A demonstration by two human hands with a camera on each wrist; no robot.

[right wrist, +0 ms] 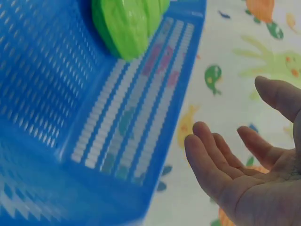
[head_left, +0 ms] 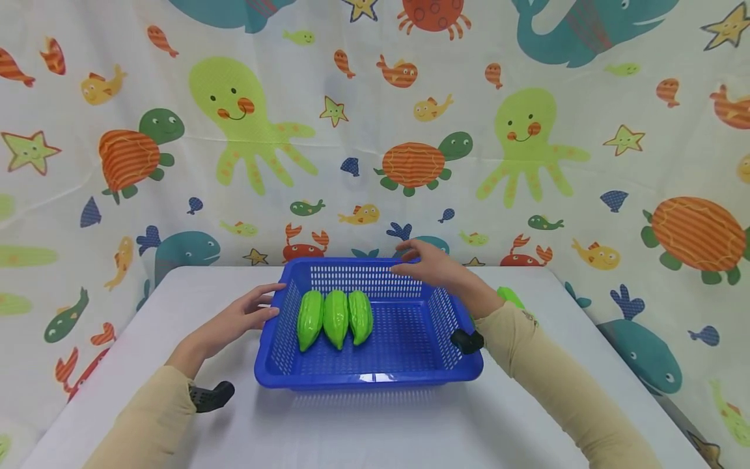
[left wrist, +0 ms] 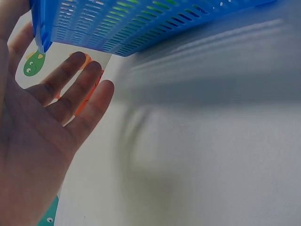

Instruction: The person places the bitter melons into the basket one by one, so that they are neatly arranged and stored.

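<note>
Sea-creature curtain point(head_left: 527, 130) all across the back, white table point(head_left: 375, 423) in front, and a blue basket point(head_left: 375, 376) sitting in the middle of it, near the front edge. Inside lie three green ridged fruits point(head_left: 335, 318), side by side and touching, packed toward the basket's left half; the right half is bare mesh.

Left hand point(head_left: 246, 314) is at the basket's left rim, fingers straight and loosely together, tips touching or just shy of the edge; the left wrist view shows the palm open with nothing in it, basket wall right above the fingertips. Right hand point(head_left: 430, 264) hovers over the far right corner of the rim, fingers relaxed and slightly spread, holding nothing. In the right wrist view it's clear of the rim, not touching it.

Another green thing point(head_left: 511, 297) peeks out behind the right forearm, on the table outside the basket.

My read: it looks like a pause between placements, or hands steadying the basket. If that outside piece goes in, the right hand needs to swing back and curl around it.
</note>
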